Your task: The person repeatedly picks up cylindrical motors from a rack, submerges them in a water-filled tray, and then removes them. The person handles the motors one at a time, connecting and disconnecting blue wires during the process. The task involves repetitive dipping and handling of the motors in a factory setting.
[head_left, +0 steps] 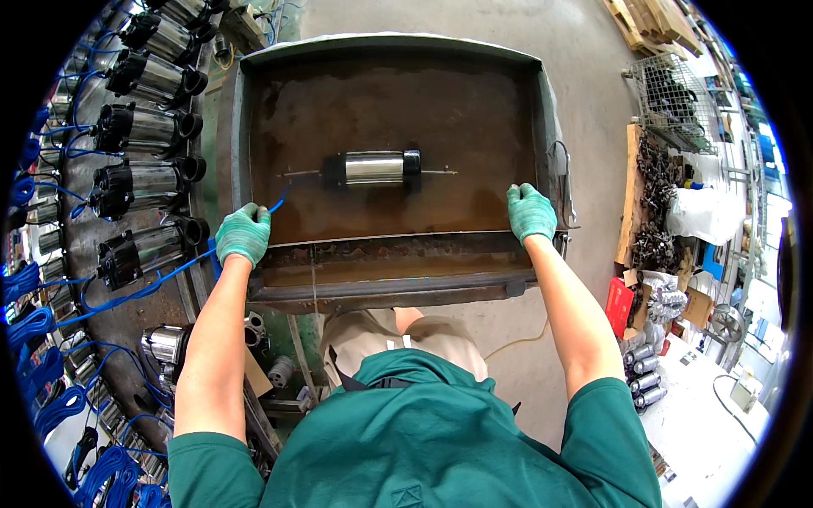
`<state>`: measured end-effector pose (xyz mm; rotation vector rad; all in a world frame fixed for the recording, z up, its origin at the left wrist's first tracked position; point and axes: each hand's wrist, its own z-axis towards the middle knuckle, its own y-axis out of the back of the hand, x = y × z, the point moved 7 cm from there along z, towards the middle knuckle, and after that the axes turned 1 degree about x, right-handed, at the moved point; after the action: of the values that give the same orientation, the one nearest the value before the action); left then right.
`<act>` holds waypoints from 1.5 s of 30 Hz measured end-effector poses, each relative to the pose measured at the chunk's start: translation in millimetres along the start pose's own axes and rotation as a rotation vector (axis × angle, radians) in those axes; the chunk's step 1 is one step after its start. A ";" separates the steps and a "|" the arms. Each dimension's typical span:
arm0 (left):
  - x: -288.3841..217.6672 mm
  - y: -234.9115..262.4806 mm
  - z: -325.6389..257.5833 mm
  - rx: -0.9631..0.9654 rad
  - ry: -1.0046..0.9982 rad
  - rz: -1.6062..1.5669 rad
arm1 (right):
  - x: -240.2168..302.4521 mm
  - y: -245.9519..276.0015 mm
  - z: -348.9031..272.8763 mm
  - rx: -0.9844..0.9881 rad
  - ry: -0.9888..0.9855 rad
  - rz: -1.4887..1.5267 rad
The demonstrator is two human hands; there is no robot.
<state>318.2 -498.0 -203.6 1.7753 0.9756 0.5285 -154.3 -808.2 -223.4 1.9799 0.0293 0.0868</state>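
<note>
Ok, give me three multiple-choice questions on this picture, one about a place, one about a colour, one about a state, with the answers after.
1. Where does the motor lie?
A. In the middle of the tank
B. On the floor
C. In the wire basket

2. What colour are the gloves?
A. Blue
B. Green
C. White

3. What are the hands doing?
A. Both lift the motor
B. Both rest on the tank's near rim
C. One holds a wrench

Answers:
1. A, the motor lies on its side, centred in the brown liquid.
2. B, the left hand and the right hand both wear green gloves.
3. B, each hand sits on the near rim, apart from the motor; a blue cable passes by the left one.
</note>
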 end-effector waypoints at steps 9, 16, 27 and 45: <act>-0.9 -0.2 -0.1 -0.009 -0.013 -0.001 | -2.2 -1.9 1.9 0.003 -0.006 0.009; -0.5 -0.9 0.4 -0.014 -0.009 0.006 | -2.7 -1.6 1.2 -0.003 -0.002 0.010; 0.6 -1.6 1.0 -0.023 -0.017 0.002 | -2.4 -1.7 1.0 0.002 -0.002 0.022; 0.0 0.9 -0.4 0.001 0.019 0.016 | -3.9 -5.0 4.4 -0.005 0.010 -0.007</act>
<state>318.3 -497.9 -202.6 1.7832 0.9758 0.5553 -157.8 -810.5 -229.9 1.9740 0.0425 0.0924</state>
